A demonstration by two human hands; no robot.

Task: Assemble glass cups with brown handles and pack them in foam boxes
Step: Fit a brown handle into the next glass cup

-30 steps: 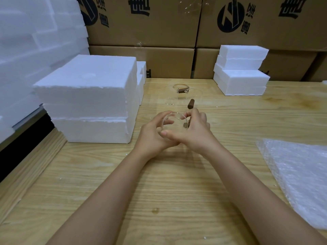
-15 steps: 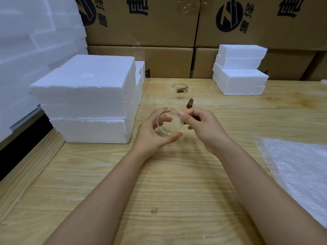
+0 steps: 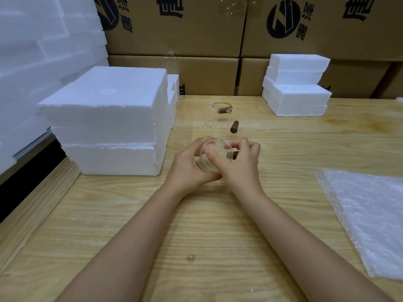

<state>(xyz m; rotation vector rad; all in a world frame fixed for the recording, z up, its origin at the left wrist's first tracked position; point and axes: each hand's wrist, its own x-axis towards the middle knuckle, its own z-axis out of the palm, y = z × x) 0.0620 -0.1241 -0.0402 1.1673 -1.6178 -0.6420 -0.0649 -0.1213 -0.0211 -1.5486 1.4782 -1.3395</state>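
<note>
As left hand (image 3: pixel 187 164) holds cup (image 3: pixel 214 147), right hand (image 3: pixel 242 168) pinching handle (image 3: pixel 232 155), carton print (image 3: pixel 283 20) illegible

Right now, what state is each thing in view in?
glass cup: tilted, mouth towards the camera, held by the left grip.
brown handle: at the cup's side, pinched by the right grip; whether fixed, cannot tell.
far cups: upright on the table, untouched.
left foam boxes: stacked, closed.
right foam boxes: stacked, closed.
bubble wrap: lying flat on the table.
</note>
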